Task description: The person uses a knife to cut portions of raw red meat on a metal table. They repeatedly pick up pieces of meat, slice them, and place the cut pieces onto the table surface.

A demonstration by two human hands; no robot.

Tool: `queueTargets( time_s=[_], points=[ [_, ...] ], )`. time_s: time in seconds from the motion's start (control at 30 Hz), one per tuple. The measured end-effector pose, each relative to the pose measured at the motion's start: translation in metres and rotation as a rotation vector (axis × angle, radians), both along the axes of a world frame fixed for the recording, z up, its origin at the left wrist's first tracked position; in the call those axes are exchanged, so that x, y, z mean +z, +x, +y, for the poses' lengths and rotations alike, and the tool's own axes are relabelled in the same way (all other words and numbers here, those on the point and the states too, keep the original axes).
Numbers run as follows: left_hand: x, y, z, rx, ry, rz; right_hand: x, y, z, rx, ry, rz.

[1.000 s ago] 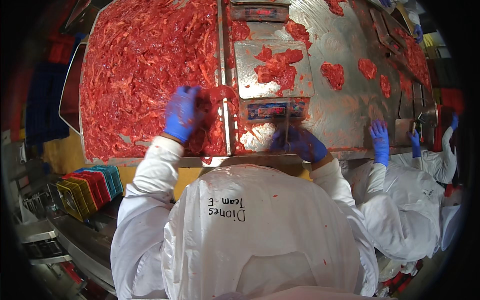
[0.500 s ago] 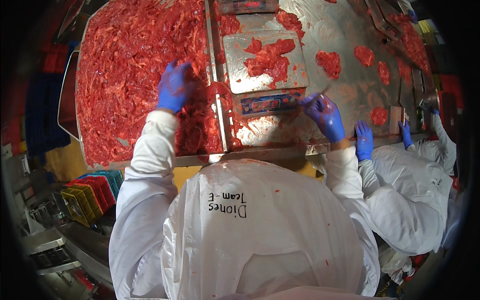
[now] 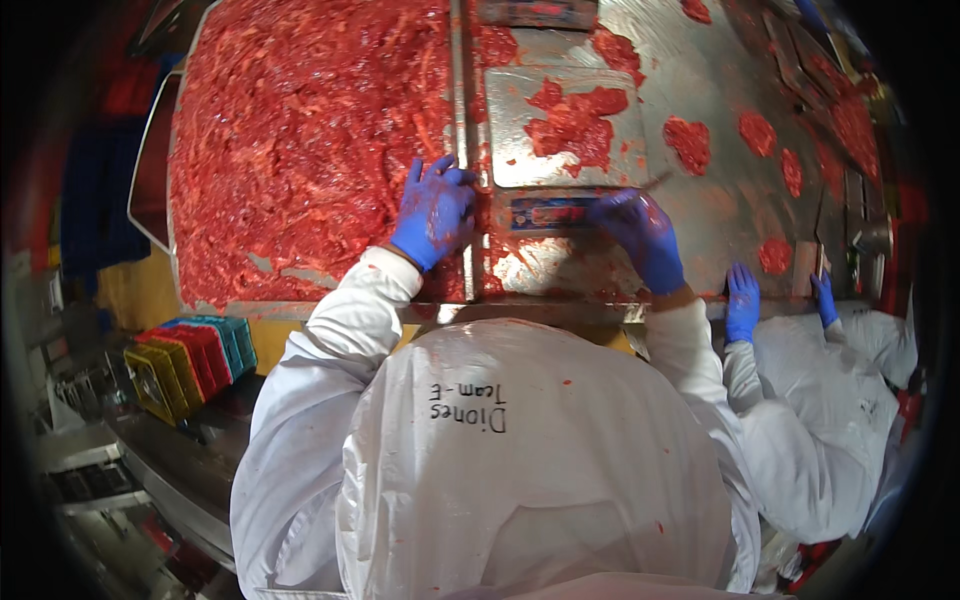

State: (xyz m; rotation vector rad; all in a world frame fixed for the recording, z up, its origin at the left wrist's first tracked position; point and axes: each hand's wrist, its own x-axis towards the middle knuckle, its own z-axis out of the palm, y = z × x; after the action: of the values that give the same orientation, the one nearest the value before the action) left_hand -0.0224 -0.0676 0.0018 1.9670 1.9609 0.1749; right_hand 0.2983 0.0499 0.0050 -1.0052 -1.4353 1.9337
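My left hand (image 3: 434,216), in a blue glove, is open with fingers spread over the right edge of a big heap of raw red meat (image 3: 300,140), beside the metal divider (image 3: 462,120). No piece shows in it. My right hand (image 3: 642,240), also gloved blue, is closed at the right end of the scale's display (image 3: 545,212). A thin dark tool (image 3: 657,181), knife-like but blurred, sticks out past its fingers. On the scale's steel platform (image 3: 510,165) lies a flattened pile of raw meat (image 3: 575,125).
Several meat portions (image 3: 687,145) lie on the steel table (image 3: 690,215) to the right. A co-worker's gloved hand (image 3: 742,303) rests at the table edge. Another scale (image 3: 540,12) stands at the far side. Coloured crates (image 3: 190,365) are at the lower left.
The view has shifted, so the table appears further right. My left hand has moved right and nearer, from over the meat to the divider. My right hand has moved left toward the display.
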Motion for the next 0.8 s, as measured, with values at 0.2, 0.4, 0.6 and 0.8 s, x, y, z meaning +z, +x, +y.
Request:
queueTargets(
  time_s=[0.2, 0.4, 0.6, 0.8],
  points=[
    [0.017, -0.038, 0.014, 0.116, -0.063, -0.396, -0.021, 0.035, -0.017, -0.062, 0.071, -0.251],
    [-0.018, 0.016, -0.01, 0.185, -0.057, -0.237, -0.019, 0.022, -0.023, -0.031, -0.03, -0.027],
    [0.03, -0.023, 0.025, 0.206, -0.208, -0.686, -0.016, 0.038, -0.021, -0.023, 0.135, -0.211],
    [0.065, 0.007, 0.082, 0.113, -0.346, -1.527, -0.024, 0.026, -0.019, -0.087, 0.107, -0.136]
  ],
)
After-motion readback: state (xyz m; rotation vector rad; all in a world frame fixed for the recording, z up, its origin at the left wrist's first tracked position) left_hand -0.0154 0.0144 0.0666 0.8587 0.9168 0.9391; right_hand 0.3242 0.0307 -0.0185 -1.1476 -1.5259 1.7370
